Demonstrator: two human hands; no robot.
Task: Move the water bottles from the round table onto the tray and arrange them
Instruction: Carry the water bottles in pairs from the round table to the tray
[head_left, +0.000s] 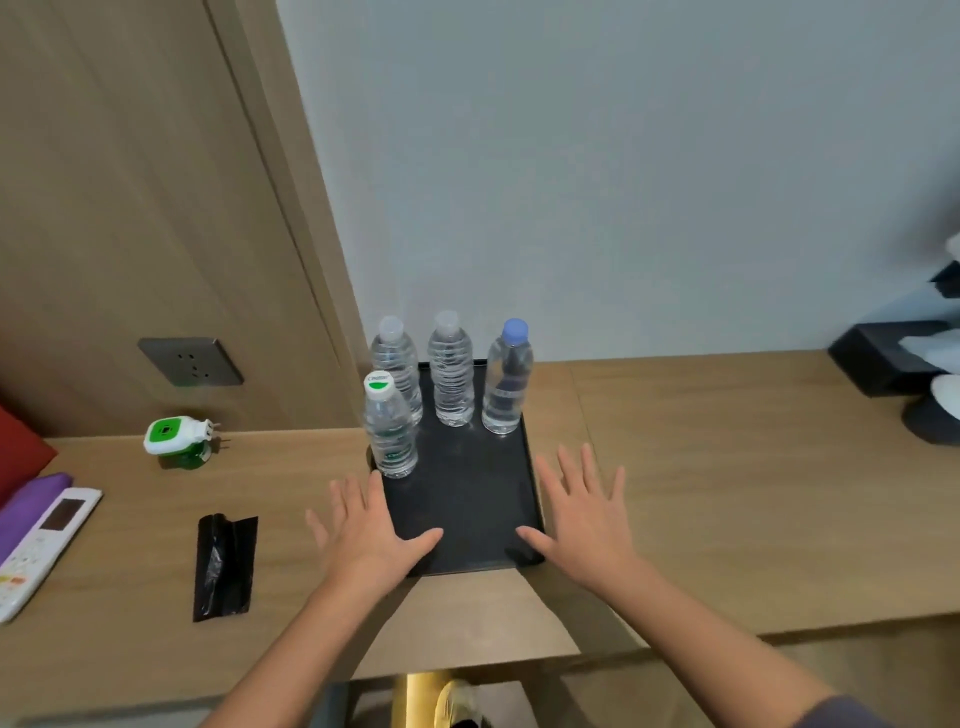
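Our left hand (370, 535) and right hand (587, 519) lie flat, fingers spread, holding nothing, beside black tray (467, 514) on surface (727, 493). Four water bottles (451, 369) stand upright on tray. We think job nearly done; no round table seen.

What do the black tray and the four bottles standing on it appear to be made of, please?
The tray looks like matte black plastic or coated metal: dull, faintly speckled, with a thin raised rim; which one is unclear. The bottles look like thin clear plastic: see-through ribbed walls, with moulded screw caps, one blue and one white with green print.
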